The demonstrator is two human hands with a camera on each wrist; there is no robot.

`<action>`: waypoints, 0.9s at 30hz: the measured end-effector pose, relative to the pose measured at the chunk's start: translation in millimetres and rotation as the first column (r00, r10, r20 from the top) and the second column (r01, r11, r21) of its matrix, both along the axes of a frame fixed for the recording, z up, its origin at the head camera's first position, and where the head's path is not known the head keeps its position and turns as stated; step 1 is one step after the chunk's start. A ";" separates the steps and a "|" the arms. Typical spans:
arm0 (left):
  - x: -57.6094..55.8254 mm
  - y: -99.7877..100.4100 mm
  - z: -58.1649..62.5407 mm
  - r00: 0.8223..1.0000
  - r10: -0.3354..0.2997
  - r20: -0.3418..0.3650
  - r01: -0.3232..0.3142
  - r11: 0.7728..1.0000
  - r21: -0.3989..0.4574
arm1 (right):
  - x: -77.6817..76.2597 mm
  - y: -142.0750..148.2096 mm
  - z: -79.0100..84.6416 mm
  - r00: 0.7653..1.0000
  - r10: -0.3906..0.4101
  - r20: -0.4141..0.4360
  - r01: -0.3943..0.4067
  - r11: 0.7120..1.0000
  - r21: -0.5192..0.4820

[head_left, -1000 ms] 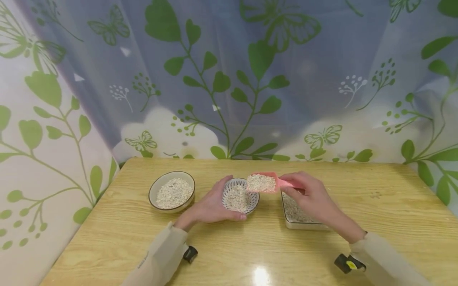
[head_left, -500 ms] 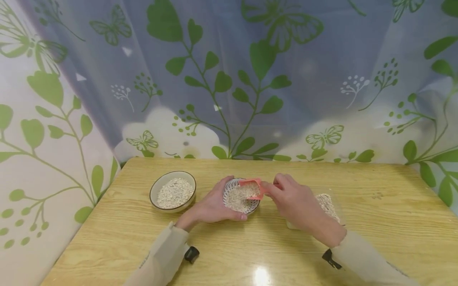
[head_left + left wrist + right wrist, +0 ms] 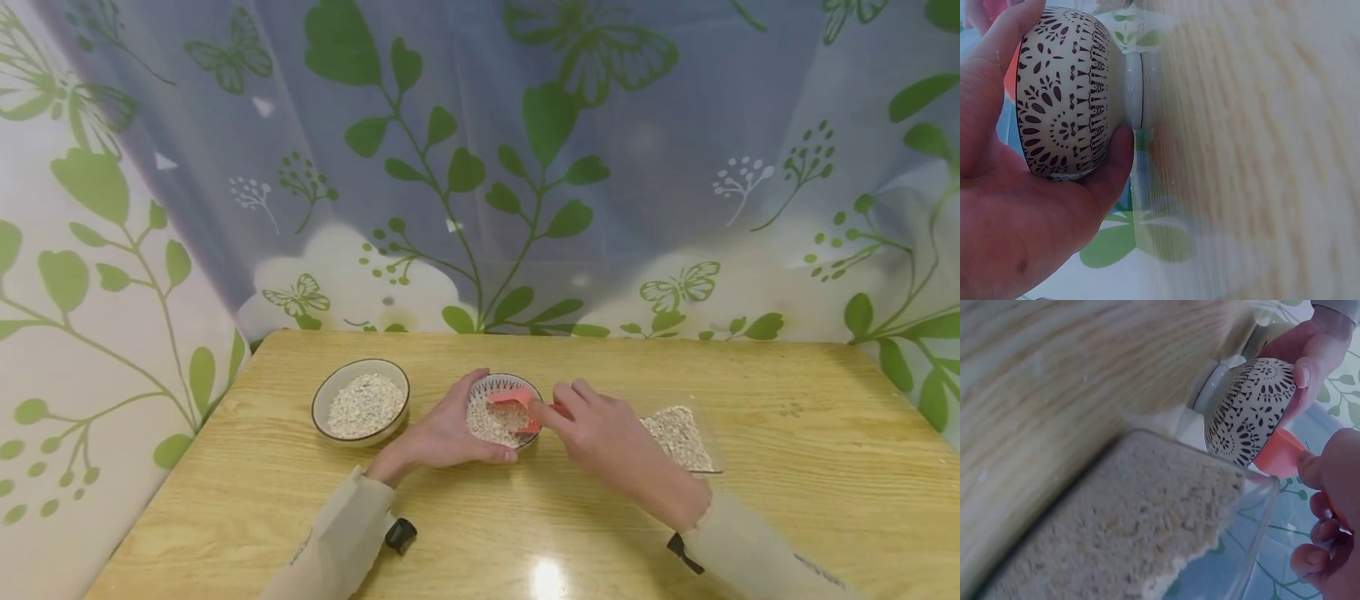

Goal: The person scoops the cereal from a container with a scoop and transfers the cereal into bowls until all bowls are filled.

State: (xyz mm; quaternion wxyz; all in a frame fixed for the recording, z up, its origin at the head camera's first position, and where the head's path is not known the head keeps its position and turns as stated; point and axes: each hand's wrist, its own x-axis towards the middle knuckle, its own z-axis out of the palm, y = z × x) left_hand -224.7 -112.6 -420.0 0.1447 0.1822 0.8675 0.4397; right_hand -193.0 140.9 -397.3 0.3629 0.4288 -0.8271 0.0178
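My left hand point(image 3: 450, 425) holds a small patterned bowl point(image 3: 1063, 94) from its left side, thumb toward the front and fingers round the back. The bowl's foot is down at the tabletop, and oat flakes point(image 3: 487, 423) lie inside it. In my right hand point(image 3: 603, 433) is the handle of a pink scoop point(image 3: 517, 400), whose tilted head dips into the bowl among the flakes. The right wrist view shows the thumb and curled fingers on the handle, with the scoop's coral-coloured head point(image 3: 1280, 455) partly behind the bowl's rim.
A larger cream bowl point(image 3: 397, 421) with a dark rim, filled with oat flakes, stands to the left. Right of the small bowl is a clear rectangular container point(image 3: 1259, 515) of oat flakes, partly hidden by my right forearm. A patterned curtain point(image 3: 480, 167) hangs behind the wooden table point(image 3: 465, 533).
The scoop, heaped with oat flakes above the bowl's right rim a second ago, has moved left, tipped over and sunk into the bowl. My left hand and the bowl have stayed put.
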 end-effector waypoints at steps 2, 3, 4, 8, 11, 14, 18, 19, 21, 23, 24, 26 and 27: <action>0.0 -0.2 -0.1 1.000 -0.003 -0.002 0.003 1.000 0.004 | 1.3 1.5 2.0 1.000 0.001 -0.022 -0.001 1.000 0.004; -0.2 -0.4 -0.3 1.000 -0.004 -0.004 0.004 1.000 0.001 | 2.0 2.3 3.0 0.999 0.000 -0.037 0.000 1.000 0.009; -0.1 -0.4 -0.3 1.000 -0.003 -0.005 0.003 1.000 -0.001 | 2.6 3.0 4.1 0.998 -0.001 -0.055 0.002 1.000 0.013; 0.1 -0.3 0.2 1.000 -0.004 -0.010 0.004 1.000 -0.014 | 4.6 4.2 7.0 0.990 -0.005 -0.144 0.008 1.000 0.024; 0.4 0.0 0.7 1.000 0.001 -0.010 -0.002 1.000 -0.021 | 5.6 5.1 8.3 0.983 -0.017 -0.180 0.023 0.999 0.031; 0.4 0.1 0.5 1.000 0.010 -0.014 -0.011 0.999 -0.030 | 5.5 8.3 9.3 0.987 -0.037 -0.156 0.038 0.999 0.001; 0.2 -0.2 0.1 0.999 0.027 -0.030 -0.028 0.999 -0.043 | 3.0 17.1 13.2 0.995 -0.062 -0.075 0.052 0.990 -0.132; 0.1 -0.5 0.1 0.999 0.031 -0.033 -0.033 0.998 -0.046 | 2.3 20.3 14.9 0.997 -0.065 -0.052 0.055 0.983 -0.173; -0.1 -1.3 0.4 0.998 0.039 -0.041 -0.041 0.998 -0.042 | 2.1 28.2 18.5 0.997 -0.074 -0.001 0.071 0.966 -0.250; -0.5 -2.6 0.4 0.998 0.046 -0.049 -0.048 0.998 -0.039 | 3.8 38.5 22.2 0.995 -0.070 0.067 0.088 0.943 -0.320; -0.7 -3.3 1.0 0.997 0.049 -0.053 -0.051 0.998 -0.040 | 5.5 44.4 24.2 0.991 -0.068 0.111 0.103 0.931 -0.350; -0.9 -4.9 2.9 0.997 0.050 -0.055 -0.052 0.998 -0.044 | 9.3 56.9 27.8 0.978 -0.063 0.198 0.138 0.909 -0.394; -1.0 -5.6 3.9 0.997 0.047 -0.055 -0.050 0.998 -0.048 | 11.5 63.6 29.4 0.967 -0.064 0.245 0.163 0.899 -0.406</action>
